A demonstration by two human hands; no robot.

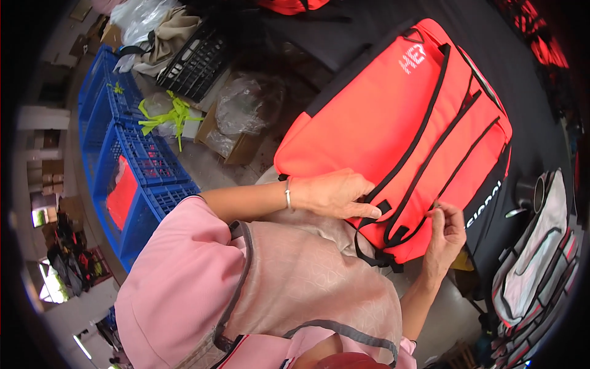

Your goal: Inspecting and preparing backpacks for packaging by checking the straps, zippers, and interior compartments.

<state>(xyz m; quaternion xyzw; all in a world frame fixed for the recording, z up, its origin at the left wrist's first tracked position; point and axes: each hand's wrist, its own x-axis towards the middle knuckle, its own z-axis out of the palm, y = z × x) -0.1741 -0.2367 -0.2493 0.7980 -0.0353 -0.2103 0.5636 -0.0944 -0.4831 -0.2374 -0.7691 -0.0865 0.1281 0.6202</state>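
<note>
A bright orange-red backpack (393, 123) with black straps lies back side up on a black table (528, 92). My left hand (335, 194) rests flat on its lower edge, fingers spread beside a black strap buckle. My right hand (445, 234) is pinched on a thin black strap near the bag's bottom right corner. I wear a pink shirt and a beige apron, and a bracelet sits on my left wrist.
Blue plastic crates (132, 166) stand on the floor at left, one holding red fabric. A black crate (196, 58), clear bags and yellow-green straps (169, 117) lie beyond them. A grey, white and red backpack (534, 264) sits at right by a metal tube.
</note>
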